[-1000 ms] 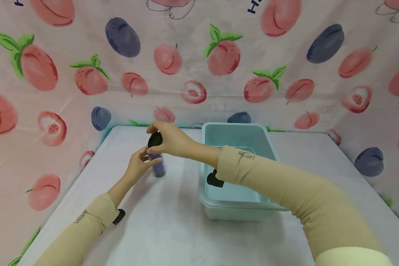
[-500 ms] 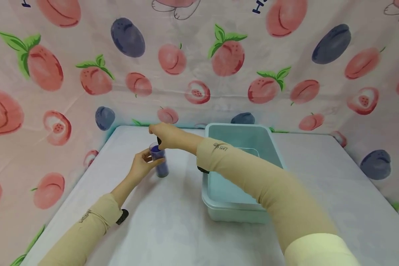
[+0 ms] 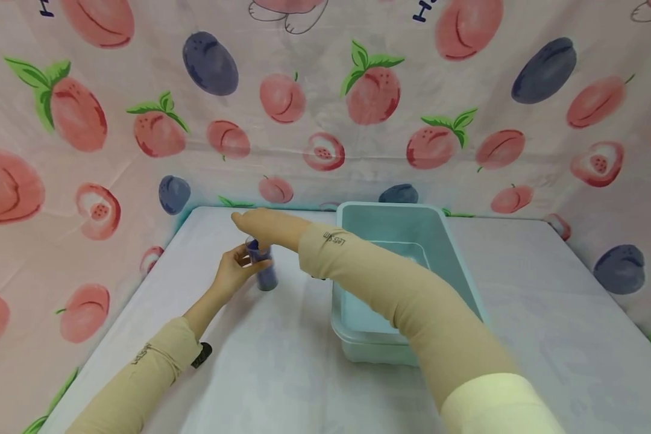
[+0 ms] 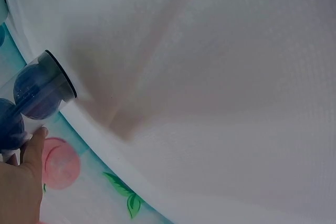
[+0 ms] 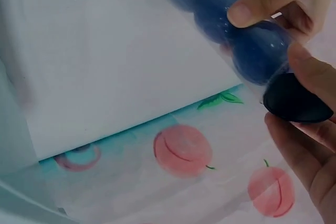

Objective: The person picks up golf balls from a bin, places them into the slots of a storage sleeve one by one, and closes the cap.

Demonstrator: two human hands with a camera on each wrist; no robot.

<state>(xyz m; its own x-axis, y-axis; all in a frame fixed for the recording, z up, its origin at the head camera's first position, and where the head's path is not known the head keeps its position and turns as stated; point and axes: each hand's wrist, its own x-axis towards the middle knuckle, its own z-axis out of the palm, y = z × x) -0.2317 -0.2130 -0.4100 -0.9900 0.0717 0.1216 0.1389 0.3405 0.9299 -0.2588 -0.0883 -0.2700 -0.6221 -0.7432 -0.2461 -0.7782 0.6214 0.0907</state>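
Observation:
A clear cylindrical tube (image 3: 267, 280) stands slightly tilted on the left part of the table, with several blue balls (image 5: 260, 51) stacked inside. My left hand (image 3: 233, 274) grips its side, thumb in front and fingers behind. At the tube's upper end, my right hand (image 3: 268, 226) pinches a round black lid (image 5: 295, 100), best seen in the right wrist view. That lid sits at the mouth, at an angle to it; whether it is seated I cannot tell. In the head view the right hand hides it. The left wrist view shows the tube's dark-rimmed base (image 4: 62, 74).
A light blue plastic bin (image 3: 377, 349) stands right of the tube, partly beneath my right forearm. White cloth covers the table (image 3: 282, 386). A fruit-printed curtain (image 3: 325, 90) rises along the back and sides.
My right hand has turned over the tube's mouth and its forearm has swung left. The black lid, visible in the head view before, is now behind the hand. My left hand keeps its hold.

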